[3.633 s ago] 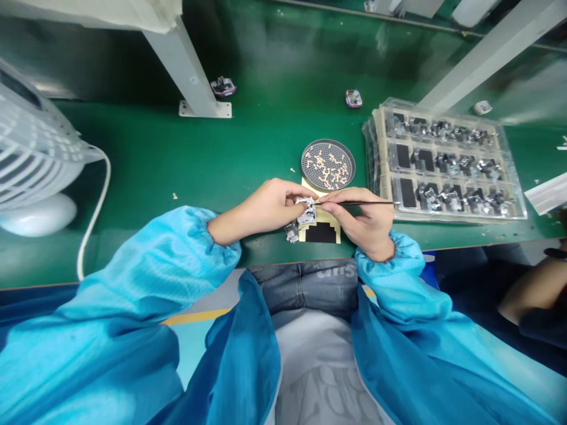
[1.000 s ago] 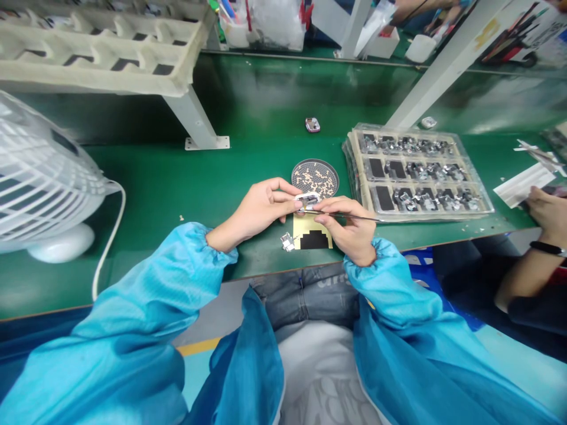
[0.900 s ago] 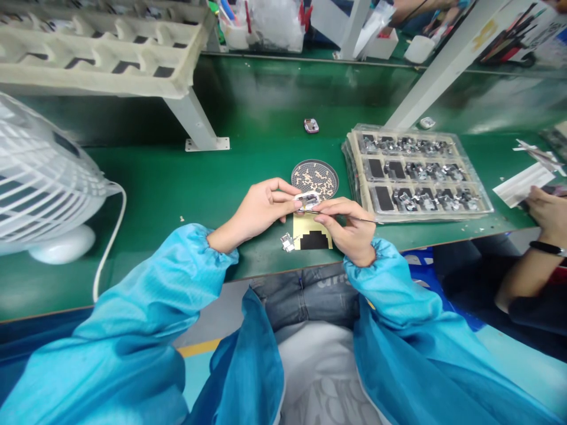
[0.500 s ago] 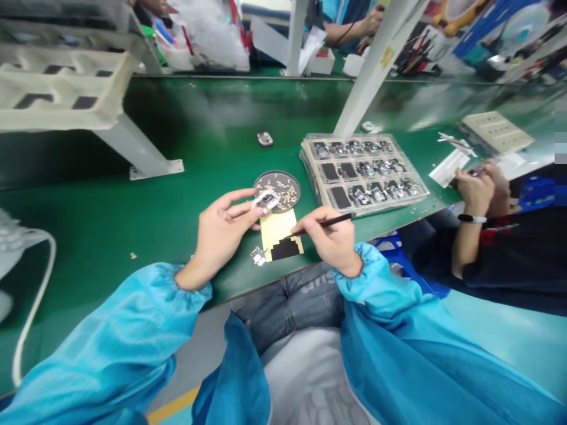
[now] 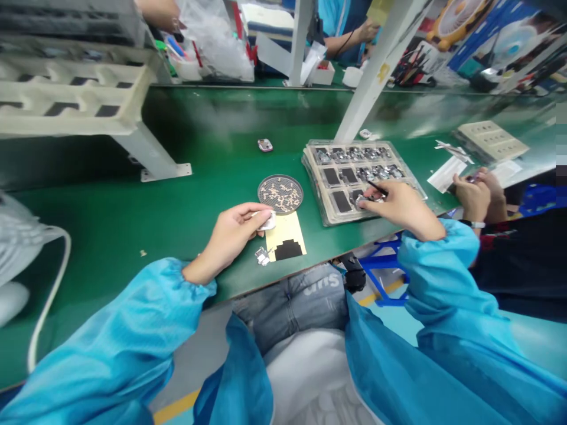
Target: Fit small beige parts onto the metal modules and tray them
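Lower centre: loose silver part [image 5: 262, 255] beside yellow sheet [image 5: 287, 227]. Centre: left hand [image 5: 233, 233], thumb and fingers pinching white casing [image 5: 269, 222]. Right of centre: right hand [image 5: 401, 202], gripping black stick [image 5: 377, 188], fingertips at tray [image 5: 343, 217], front row. Beyond centre: round dish [image 5: 287, 211] of small pale pieces [image 5: 282, 192].

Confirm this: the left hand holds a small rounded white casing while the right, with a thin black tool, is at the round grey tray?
Wrong place: the head view shows the right hand and tool at the rectangular clear plastic tray. The left hand does hold the casing.
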